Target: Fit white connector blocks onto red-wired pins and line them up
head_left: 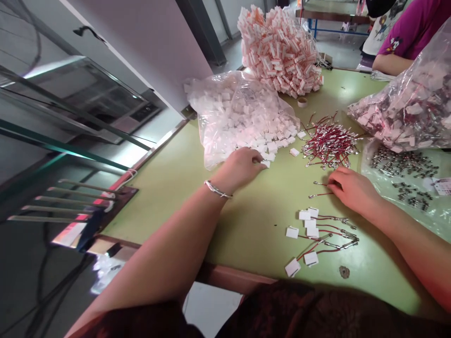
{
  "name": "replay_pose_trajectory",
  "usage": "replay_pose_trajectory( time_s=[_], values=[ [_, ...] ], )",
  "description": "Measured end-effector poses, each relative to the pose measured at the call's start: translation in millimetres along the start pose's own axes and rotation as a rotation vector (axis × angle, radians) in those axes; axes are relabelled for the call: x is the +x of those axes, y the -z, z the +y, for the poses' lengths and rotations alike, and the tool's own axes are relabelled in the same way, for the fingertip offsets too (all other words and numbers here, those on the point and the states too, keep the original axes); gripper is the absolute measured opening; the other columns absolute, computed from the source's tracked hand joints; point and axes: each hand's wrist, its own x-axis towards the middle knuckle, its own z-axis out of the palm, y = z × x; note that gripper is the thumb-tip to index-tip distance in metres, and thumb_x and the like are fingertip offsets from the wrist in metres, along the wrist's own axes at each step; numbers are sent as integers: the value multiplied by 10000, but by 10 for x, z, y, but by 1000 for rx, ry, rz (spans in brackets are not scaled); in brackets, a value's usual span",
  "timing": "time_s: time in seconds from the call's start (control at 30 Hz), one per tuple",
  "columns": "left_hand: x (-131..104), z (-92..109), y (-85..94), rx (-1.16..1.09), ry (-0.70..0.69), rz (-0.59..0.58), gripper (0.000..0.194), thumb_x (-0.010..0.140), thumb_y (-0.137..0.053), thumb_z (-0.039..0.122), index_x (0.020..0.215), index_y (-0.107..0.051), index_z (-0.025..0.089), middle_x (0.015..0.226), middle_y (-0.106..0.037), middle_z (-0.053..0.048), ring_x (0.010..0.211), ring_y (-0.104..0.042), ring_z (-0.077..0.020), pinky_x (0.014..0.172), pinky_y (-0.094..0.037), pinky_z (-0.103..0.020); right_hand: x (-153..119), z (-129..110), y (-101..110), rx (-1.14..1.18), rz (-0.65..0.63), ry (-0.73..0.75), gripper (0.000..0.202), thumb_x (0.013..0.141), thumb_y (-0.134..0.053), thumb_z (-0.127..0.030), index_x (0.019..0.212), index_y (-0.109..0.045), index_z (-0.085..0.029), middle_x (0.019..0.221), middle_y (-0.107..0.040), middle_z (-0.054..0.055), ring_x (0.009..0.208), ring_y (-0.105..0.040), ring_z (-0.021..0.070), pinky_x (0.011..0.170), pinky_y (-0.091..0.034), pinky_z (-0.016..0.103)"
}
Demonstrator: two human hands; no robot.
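Note:
My left hand [244, 165] is closed in a pinch on a small white plastic housing [265, 164], at the front of the loose housings spilling from a clear bag [214, 141]. My right hand [347, 185] pinches short red wires with metal terminals [320, 183]; two terminal ends poke out to the left of its fingertips. Just beyond it lies a pile of red wires [331, 141]. Nearer to me are several white housings with red wires attached [311, 258], their metal ends pointing right. A single housing [294, 152] lies between the bag and the wire pile.
A large heap of white and orange pieces [282, 51] stands at the back, by a tape roll [302, 102]. At right are a filled clear bag [405, 108] and small metal parts [405, 162] on plastic. A metal-pronged rack [84, 206] juts from the left edge. Another person's arm [392, 64] rests across the table.

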Motion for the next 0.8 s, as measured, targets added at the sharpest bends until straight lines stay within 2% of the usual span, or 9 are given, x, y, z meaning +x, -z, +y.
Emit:
replay_pose_trajectory(
  time_s=[0.1, 0.2, 0.37, 0.53, 0.7, 0.8],
  values=[
    [-31, 150, -101, -97, -66, 50, 91, 731, -639, 261, 757, -634, 173, 783, -630, -47, 745, -574, -189, 691, -448, -297, 35, -23, -44, -27, -25, -2, 161, 891, -476, -228, 823, -615, -184, 907, -610, 63, 719, -560, 167, 573, -346, 304],
    [-74, 304, -167, -204, -116, 66, 74, 742, -638, 239, 727, -607, 173, 751, -626, -23, 697, -551, -155, 656, -433, -270, 14, -62, 4, -28, 12, -48, 159, 895, -445, -225, 836, -585, -179, 854, -620, 72, 646, -538, 162, 537, -307, 304],
    [-121, 371, -134, -323, -105, -44, 92, 721, -649, 242, 737, -610, 160, 685, -589, -3, 622, -518, -125, 583, -411, -243, -81, -126, 159, 46, 68, -74, 149, 885, -416, -248, 861, -555, -201, 566, -556, 2, 455, -422, 134, 473, -217, 290],
    [-113, 333, -161, -310, -179, -22, 366, 677, -729, 259, 1013, -633, 150, 801, -591, -25, 695, -524, -140, 657, -450, -272, -116, -155, 189, 143, 111, -22, 154, 868, -450, -263, 859, -593, -206, 610, -613, 10, 487, -469, 134, 488, -253, 284],
    [-79, 445, -265, -284, -272, -31, 146, 764, -660, 212, 885, -698, 140, 865, -624, -76, 843, -572, -194, 804, -474, -339, -119, -152, 182, 222, 104, 9, 200, 872, -480, -303, 808, -646, -211, 661, -653, 8, 512, -488, 119, 517, -305, 273],
    [-123, 547, -256, -381, -283, -12, 145, 785, -624, 193, 906, -691, 149, 969, -655, -85, 910, -588, -196, 863, -476, -354, -126, -146, 188, 275, 98, 1, 220, 872, -481, -309, 783, -657, -213, 681, -667, 4, 546, -510, 120, 535, -323, 268]
  ],
)
